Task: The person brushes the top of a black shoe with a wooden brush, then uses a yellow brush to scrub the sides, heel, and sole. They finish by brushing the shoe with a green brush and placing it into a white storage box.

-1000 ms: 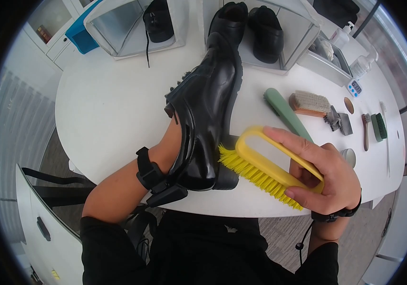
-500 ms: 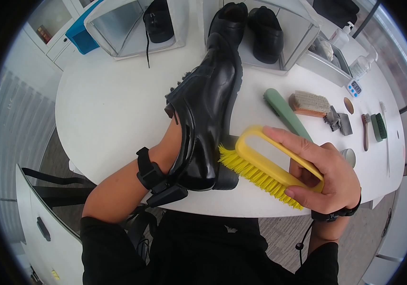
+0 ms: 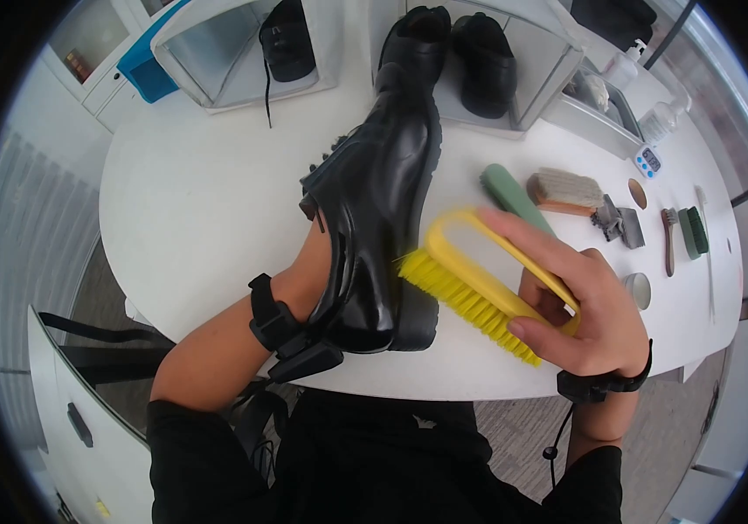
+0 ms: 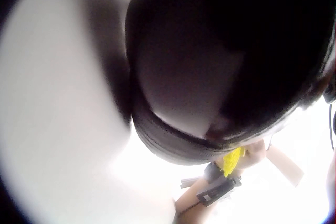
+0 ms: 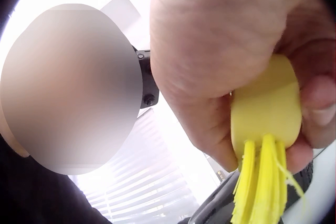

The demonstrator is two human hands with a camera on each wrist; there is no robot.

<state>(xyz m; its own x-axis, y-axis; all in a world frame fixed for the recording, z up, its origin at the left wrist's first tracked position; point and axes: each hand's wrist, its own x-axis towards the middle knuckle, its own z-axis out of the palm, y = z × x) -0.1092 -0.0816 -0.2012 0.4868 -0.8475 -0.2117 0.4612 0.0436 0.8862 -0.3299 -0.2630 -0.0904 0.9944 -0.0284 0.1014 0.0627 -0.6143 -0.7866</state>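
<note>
My left forearm [image 3: 225,345] reaches into the opening of a glossy black leather lace-up shoe [image 3: 370,236], so the left hand is hidden inside. The shoe is held with its heel end toward me and its ridged sole [image 3: 416,319] facing right. My right hand [image 3: 591,306] grips a yellow scrubbing brush [image 3: 489,290] by its loop handle, fingers through the loop and thumb along the near side. The brush's yellow bristles [image 3: 457,293] point down and left, their tips right at the sole edge by the heel. The right wrist view shows the hand wrapped round the brush [image 5: 265,106].
Right of the shoe lie a green-handled brush [image 3: 518,196], a wood-backed brush [image 3: 564,190], a small tin [image 3: 638,291] and slimmer brushes [image 3: 695,231]. Behind stand clear-fronted boxes holding black shoes [image 3: 485,65], a metal tray [image 3: 592,127], pump bottles [image 3: 659,122] and a timer [image 3: 647,161].
My right hand and the yellow brush have shifted slightly up and left along the sole edge in the last half second. The shoe and left arm stay nearly still.
</note>
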